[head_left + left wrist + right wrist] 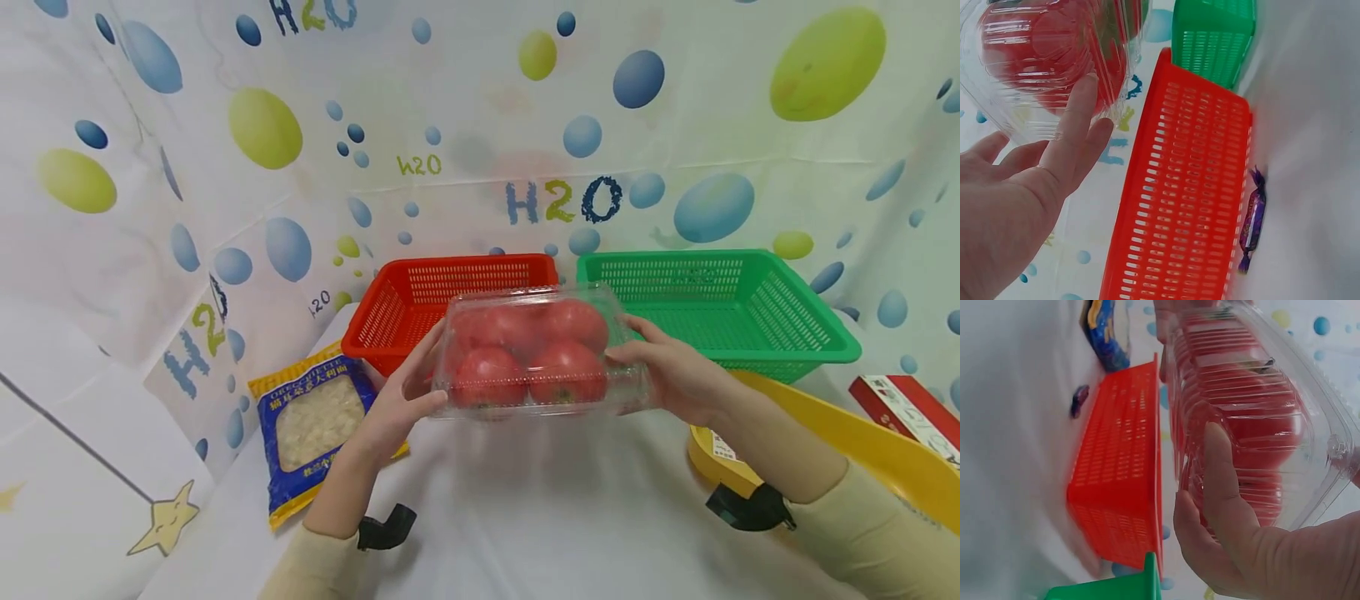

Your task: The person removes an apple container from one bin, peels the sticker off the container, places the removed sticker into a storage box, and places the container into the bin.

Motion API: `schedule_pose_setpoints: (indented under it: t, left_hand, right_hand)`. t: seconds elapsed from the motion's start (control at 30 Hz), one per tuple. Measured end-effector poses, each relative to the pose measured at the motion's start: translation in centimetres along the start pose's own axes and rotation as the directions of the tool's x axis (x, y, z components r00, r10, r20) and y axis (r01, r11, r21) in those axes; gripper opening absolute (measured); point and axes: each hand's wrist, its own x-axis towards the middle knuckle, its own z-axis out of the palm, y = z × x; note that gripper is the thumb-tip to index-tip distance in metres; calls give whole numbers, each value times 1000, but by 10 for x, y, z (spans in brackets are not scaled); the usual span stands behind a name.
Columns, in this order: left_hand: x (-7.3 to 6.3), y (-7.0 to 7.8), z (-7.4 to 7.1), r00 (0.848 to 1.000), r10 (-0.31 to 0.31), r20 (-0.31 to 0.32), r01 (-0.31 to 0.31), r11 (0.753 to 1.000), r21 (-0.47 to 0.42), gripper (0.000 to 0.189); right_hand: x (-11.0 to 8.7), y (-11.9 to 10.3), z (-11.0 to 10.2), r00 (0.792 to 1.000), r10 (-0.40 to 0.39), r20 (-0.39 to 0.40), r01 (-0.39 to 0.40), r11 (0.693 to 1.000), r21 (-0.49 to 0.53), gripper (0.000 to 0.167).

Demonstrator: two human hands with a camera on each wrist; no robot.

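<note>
A clear plastic clamshell box (525, 408) of several red tomatoes (567, 371) is held up above the table, tilted so its contents face the head camera. My left hand (397, 408) grips its left end, thumb at the near edge; in the left wrist view the fingers (1075, 119) reach along the ribbed plastic. At the other end my right hand (678, 375) holds the box, its thumb over the near side and fingers (1219, 469) against the ribbed underside. Behind the box, a red basket (480, 279) is partly hidden by it.
A green basket (682, 275) stands right of the red one. At left lies a blue-and-yellow pasta bag (318, 425). Near my right forearm are a yellow curved container (817, 412) and a red-and-white box (911, 408). A purple wrapped candy (1252, 222) lies beside the red basket.
</note>
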Motion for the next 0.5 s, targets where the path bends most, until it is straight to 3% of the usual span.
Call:
schedule_pose_setpoints:
  t: [0.23,0.5]
  left_hand:
    - [9,4,1,995,13,-98,-14,1000,-6,73]
    - [20,-2,0,964,58,-261,-98,985,-143,59]
  right_hand:
    - [19,-11,-5,1000,-6,11,5,999,54,77]
    - [41,-24,-8,1000,-29,-10,30,990,136,62]
